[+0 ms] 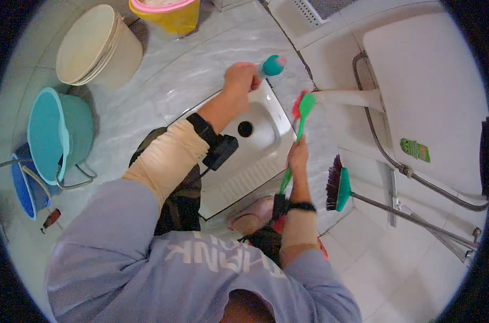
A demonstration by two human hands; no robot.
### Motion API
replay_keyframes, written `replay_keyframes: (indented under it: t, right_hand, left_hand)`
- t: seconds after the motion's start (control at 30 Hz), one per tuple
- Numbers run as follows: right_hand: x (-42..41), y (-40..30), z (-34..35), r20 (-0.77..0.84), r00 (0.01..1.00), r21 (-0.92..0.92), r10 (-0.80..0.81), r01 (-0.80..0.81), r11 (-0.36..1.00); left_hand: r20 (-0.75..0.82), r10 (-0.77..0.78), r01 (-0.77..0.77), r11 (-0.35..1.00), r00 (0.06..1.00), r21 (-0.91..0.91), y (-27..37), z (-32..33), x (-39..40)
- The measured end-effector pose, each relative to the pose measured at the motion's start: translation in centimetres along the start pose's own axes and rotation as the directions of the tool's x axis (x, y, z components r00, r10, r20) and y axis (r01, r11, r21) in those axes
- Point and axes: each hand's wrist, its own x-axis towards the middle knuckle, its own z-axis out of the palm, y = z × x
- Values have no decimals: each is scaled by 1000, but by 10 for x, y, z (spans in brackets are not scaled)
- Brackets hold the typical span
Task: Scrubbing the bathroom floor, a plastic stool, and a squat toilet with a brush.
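Note:
My left hand (pixel 241 78) is closed around a teal bottle-like thing (pixel 273 66) with a pink end. It is held over the far rim of a white ceramic squat toilet (pixel 264 121), and most of it is hidden in my fist or blurred. In my right hand (pixel 298 157) is the green handle of a scrubbing brush (pixel 307 105) with red bristles. The brush head points away from me, above the floor just right of the toilet. A round dark drain hole (pixel 245 128) shows in the bowl, with a ribbed foot area nearer to me.
A white cistern (pixel 422 101) with a grey hose (pixel 373 137) stands on the right. Below it, a broom (pixel 343 189) leans. Along the left are a cream bucket (pixel 129 52), a teal tub (pixel 77 125) and a blue basin (pixel 22 189). A yellow bucket (pixel 173 22) stands at the back.

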Motion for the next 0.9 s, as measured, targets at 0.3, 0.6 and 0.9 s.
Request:
replay_keyframes:
  t: [0.3, 0.6, 0.9]
  right_hand:
    - [55, -18, 5, -76, 966, -59, -249, 245, 968]
    - [30, -20, -14, 9, 996, -74, -92, 92, 993]
    - [69, -31, 0, -38, 994, -212, -102, 91, 973]
  left_hand:
    - [-26, 38, -39, 997, 999, -69, 16, -29, -6]
    - [-10, -61, 60, 991, 998, -116, 13, -22, -12]
    - [78, 22, -19, 999, 997, -40, 8, -42, 8]
